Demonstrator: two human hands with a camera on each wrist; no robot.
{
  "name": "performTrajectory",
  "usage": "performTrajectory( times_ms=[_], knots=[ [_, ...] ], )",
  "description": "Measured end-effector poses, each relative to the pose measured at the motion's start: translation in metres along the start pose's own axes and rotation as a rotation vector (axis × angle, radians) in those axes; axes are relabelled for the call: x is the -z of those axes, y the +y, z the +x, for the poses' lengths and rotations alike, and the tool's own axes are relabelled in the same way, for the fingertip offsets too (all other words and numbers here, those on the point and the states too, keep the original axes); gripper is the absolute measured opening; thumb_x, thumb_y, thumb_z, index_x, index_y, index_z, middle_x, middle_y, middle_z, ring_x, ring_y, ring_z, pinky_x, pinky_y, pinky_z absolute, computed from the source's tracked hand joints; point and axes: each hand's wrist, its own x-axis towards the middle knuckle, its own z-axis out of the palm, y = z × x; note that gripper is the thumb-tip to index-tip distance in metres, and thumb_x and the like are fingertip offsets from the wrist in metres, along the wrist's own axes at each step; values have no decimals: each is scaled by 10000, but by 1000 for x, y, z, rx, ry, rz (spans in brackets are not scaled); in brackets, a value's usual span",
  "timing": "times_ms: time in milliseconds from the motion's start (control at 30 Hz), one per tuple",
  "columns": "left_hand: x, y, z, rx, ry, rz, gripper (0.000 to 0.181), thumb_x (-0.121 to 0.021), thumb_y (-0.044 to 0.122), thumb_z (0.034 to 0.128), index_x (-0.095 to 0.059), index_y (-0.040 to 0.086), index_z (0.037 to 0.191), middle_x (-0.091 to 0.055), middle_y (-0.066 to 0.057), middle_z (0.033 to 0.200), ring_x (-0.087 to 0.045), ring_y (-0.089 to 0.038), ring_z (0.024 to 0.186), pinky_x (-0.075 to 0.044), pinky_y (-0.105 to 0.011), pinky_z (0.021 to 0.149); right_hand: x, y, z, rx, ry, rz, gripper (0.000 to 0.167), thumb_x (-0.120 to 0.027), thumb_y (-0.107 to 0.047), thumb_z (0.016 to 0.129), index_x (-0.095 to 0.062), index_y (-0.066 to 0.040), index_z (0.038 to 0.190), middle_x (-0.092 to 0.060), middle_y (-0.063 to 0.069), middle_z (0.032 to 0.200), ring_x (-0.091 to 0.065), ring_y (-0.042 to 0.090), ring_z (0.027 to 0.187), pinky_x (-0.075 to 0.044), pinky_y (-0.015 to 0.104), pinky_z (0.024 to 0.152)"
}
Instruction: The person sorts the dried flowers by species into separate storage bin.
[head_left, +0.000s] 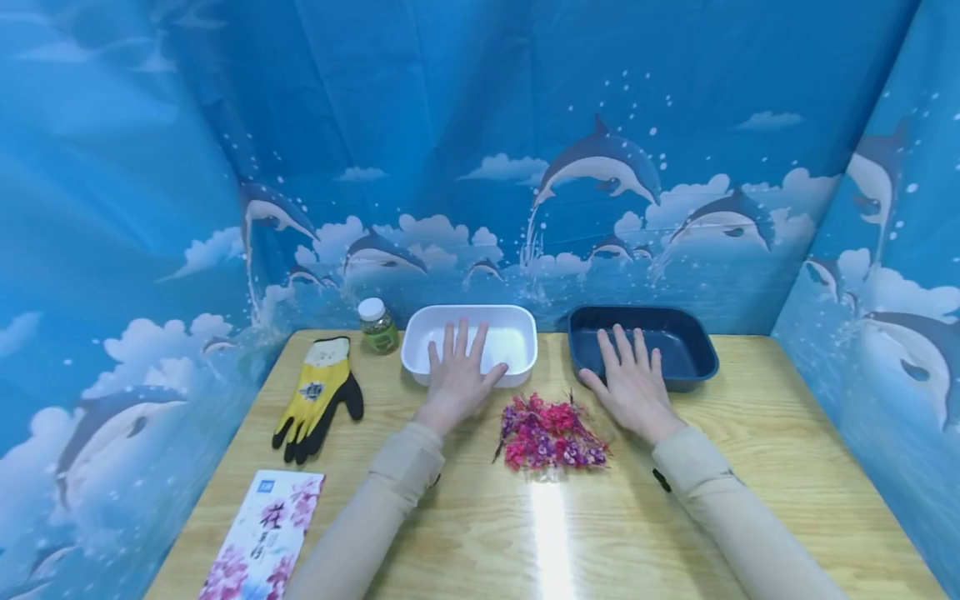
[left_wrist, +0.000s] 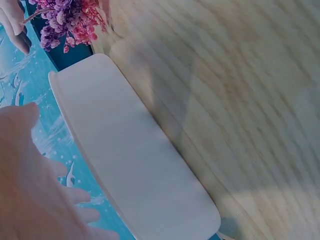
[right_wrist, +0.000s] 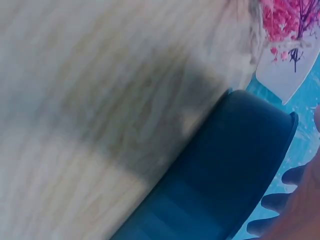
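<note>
My left hand (head_left: 457,379), fingers straight and spread, is over the front of a white plastic basin (head_left: 517,333). In the left wrist view the fingers are beyond the rim of the white basin (left_wrist: 125,135). My right hand (head_left: 636,387) spreads its fingers over the front left of a dark blue basin (head_left: 686,350); neither hand holds anything. From the right wrist, the blue basin's side (right_wrist: 225,160) shows with fingertips past its rim. Whether either hand touches its basin I cannot tell. A bunch of pink and purple dried flowers (head_left: 551,433) lies on the table between my forearms.
On the wooden table (head_left: 480,533), a yellow and black work glove (head_left: 318,400) lies to the left. Behind it stands a green-labelled jar with a white lid (head_left: 378,327). A flower-printed packet (head_left: 266,533) lies front left. Dolphin-printed blue sheets (head_left: 465,167) border the back and sides.
</note>
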Motion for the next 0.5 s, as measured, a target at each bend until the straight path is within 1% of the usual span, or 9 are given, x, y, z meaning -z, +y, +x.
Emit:
performTrajectory(
  times_ms=[133,200,267,333,400,467,500],
  knots=[
    [2,-5,-4,8,30,10,901,-381,771,1000,-109,286,1709,-59,-118,1797,-17,-375,1667,-75,-690,1326,-2,-4,-3,32,27,-7,833,-418,-606,1080,-152,-118,1700,-67,234,1772,39,520,1626,-26,800,1264],
    [4,-8,-6,13,45,2,909,-376,782,992,-125,283,1708,-84,-118,1795,-36,-382,1666,-93,-695,1323,-3,-7,-5,45,45,-16,823,-432,-595,1081,-168,-120,1699,-79,236,1770,27,519,1627,-45,798,1266],
    [6,-10,-9,21,57,-24,904,-384,774,992,-144,276,1707,-103,-122,1792,-51,-391,1664,-97,-701,1319,-4,-9,-8,58,69,-28,812,-452,-580,1079,-193,-115,1693,-95,242,1765,5,527,1624,-71,799,1264],
    [8,-13,-10,31,74,-60,890,-408,749,999,-182,253,1703,-133,-136,1785,-79,-406,1658,-113,-704,1316,-5,-11,-11,72,103,-46,796,-492,-551,1073,-227,-113,1684,-119,247,1759,-24,532,1622,-97,796,1264],
    [9,-17,-11,40,108,-87,865,-441,709,1009,-243,212,1689,-193,-161,1767,-141,-428,1643,-168,-706,1307,-7,-13,-13,91,144,-64,777,-540,-515,1062,-271,-111,1669,-136,249,1754,-37,532,1621,-117,791,1265],
    [11,-21,-11,53,142,-114,830,-472,663,1022,-291,177,1669,-235,-186,1747,-200,-450,1621,-216,-699,1298,-9,-15,-15,119,199,-88,750,-590,-479,1045,-333,-105,1641,-180,258,1736,-80,532,1615,-154,781,1266],
    [11,-23,-11,61,156,-126,812,-487,639,1028,-306,162,1660,-251,-195,1736,-223,-458,1611,-236,-691,1295,-10,-16,-16,134,232,-100,724,-616,-460,1034,-378,-99,1615,-222,267,1716,-124,532,1604,-190,770,1263]
  ],
)
